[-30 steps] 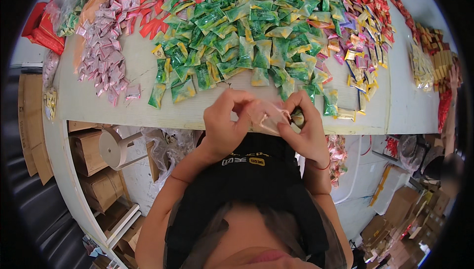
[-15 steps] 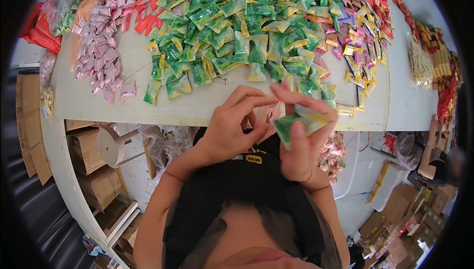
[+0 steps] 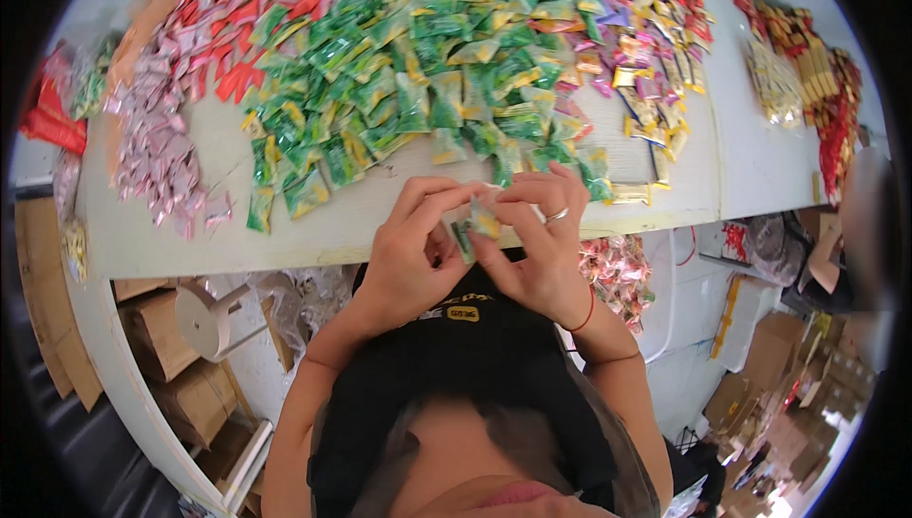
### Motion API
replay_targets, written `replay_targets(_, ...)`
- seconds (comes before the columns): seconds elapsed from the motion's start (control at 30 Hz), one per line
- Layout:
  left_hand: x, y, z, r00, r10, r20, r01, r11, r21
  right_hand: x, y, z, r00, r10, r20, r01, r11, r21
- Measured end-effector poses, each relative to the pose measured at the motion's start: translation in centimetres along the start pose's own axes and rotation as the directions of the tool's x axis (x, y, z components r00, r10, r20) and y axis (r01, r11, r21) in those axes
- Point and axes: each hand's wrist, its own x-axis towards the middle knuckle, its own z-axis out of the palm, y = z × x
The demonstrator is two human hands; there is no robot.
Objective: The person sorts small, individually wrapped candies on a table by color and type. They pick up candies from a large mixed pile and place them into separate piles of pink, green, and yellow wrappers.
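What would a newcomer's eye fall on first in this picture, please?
Probably the broad spread of green-and-yellow packets filling the middle of the table, with pale pink packets at the left and red packets at the upper right. Next, the left hand and right hand, meeting by the table's near edge around a small green packet, partly hidden.

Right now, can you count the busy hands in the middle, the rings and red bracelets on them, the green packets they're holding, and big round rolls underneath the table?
Hands: 2 (left hand, right hand)
Visible ring: 1
Visible red bracelet: 1
Held green packet: 1, partly hidden by fingers
Big pale roll: 1
Total: 6
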Motion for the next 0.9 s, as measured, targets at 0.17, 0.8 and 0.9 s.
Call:
replay_targets(0.17, 0.2, 0.6, 0.0, 1.0, 0.007, -0.012, -0.006, 0.996, 0.085, 0.8, 0.8, -0.6, 0.998, -0.058, 0.004, 0.058, 0.997, -0.058)
replay_targets(0.8, 1.6, 0.6, 0.0, 0.975, 0.161, -0.156, -0.131, 0.974, 0.183, 0.4, 20.2, -6.2, 0.935, 0.313, -0.167, -0.355, 0.813, -0.462)
replay_targets(0.9, 1.7, 0.7, 0.0, 0.977, 0.142, -0.161, -0.119, 0.982, 0.143, 1.7, 20.6, -6.4, 0.892, 0.447, -0.064, -0.417, 0.761, -0.497)
